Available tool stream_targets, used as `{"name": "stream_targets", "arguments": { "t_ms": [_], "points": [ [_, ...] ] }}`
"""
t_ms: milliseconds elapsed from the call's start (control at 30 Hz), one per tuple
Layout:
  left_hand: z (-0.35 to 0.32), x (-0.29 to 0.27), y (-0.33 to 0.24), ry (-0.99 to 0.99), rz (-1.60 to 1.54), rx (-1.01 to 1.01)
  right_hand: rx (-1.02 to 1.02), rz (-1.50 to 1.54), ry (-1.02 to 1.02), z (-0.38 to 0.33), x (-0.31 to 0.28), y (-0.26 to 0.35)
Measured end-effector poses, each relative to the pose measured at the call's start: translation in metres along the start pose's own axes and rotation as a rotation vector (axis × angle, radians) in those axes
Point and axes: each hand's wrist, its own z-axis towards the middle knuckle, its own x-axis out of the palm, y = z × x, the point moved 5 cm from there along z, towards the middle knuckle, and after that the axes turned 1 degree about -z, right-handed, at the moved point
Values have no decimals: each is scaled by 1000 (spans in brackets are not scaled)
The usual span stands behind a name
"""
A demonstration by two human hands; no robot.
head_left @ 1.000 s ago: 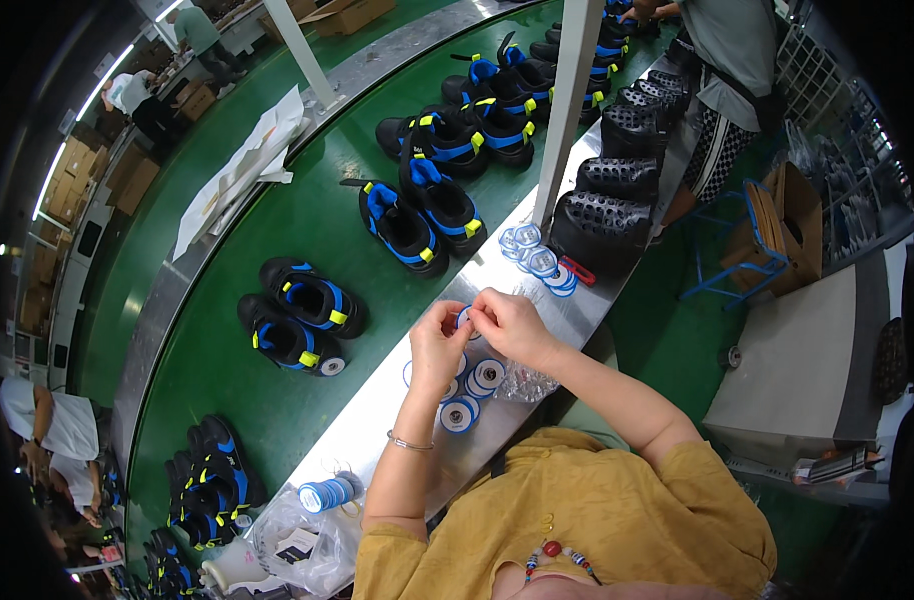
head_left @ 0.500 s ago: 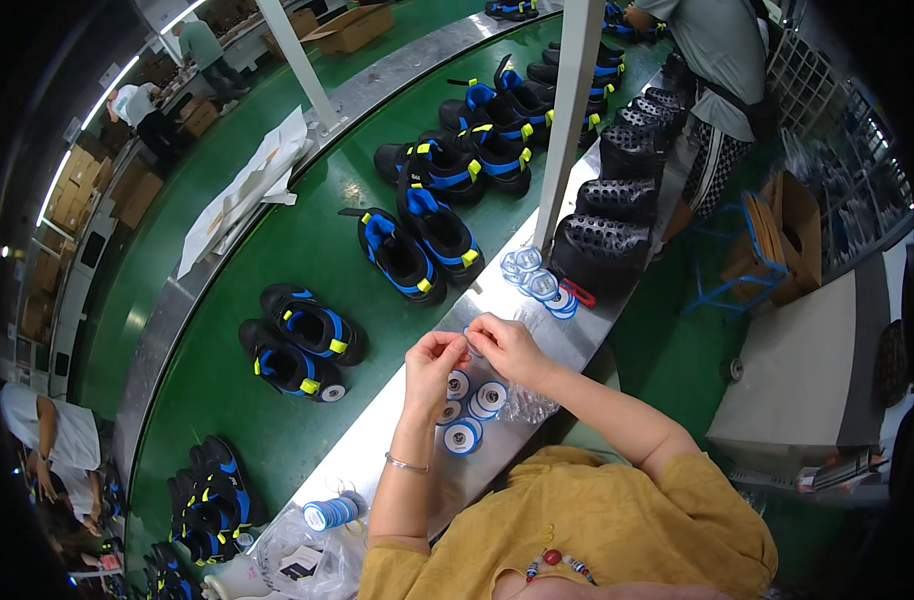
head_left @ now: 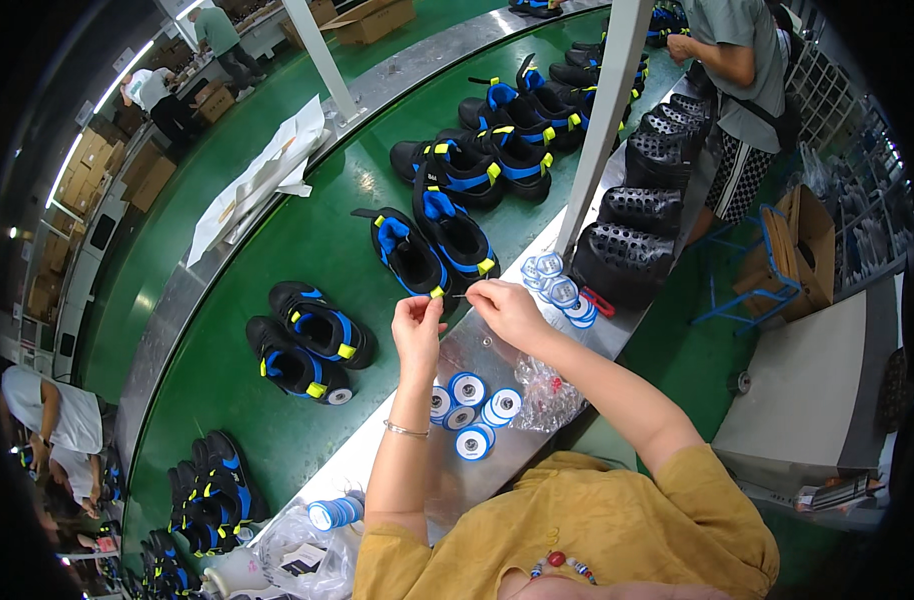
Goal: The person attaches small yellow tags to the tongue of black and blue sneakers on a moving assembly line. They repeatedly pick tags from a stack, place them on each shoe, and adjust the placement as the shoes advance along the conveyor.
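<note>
My left hand [head_left: 418, 335] and my right hand [head_left: 510, 314] are raised over the inner edge of the metal ledge, fingertips pinched and a small gap apart. A thin, thread-like strand [head_left: 459, 296] shows at the right fingertips. What the left fingertips pinch is too small to make out. Just beyond them stands a pair of black and blue shoes [head_left: 413, 262] with yellow heel tabs. Below my hands, several round white tags with blue rims [head_left: 474, 441] lie on the ledge, beside a crumpled clear plastic bag [head_left: 547, 395].
More round tags [head_left: 552, 282] lie by a red tool [head_left: 598, 302] and a post [head_left: 599, 130]. Black perforated forms [head_left: 622, 262] line the ledge. A tag stack [head_left: 335, 513] sits lower left. More shoes [head_left: 312, 325] stand on the green conveyor. A co-worker [head_left: 742, 80] stands far right.
My hands have moved apart slightly and away from me toward the shoes. A thin strand now shows between them. The whole view has shifted a little.
</note>
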Motion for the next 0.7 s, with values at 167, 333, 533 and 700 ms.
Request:
{"name": "stream_targets", "arguments": {
  "t_ms": [167, 333, 533, 700],
  "points": [
    [9, 5, 5, 1, -21, -27, 18, -178, -28, 10, 12, 0],
    [11, -1, 12, 31, -71, -64, -30, -302, 156, 22, 24, 6],
    [13, -6, 20, 79, -169, -87, -60, -287, 291, 28, 35, 8],
    [6, -24, 18, -43, -243, -63, -93, -3, 161, 23, 19, 1]
  ]
}}
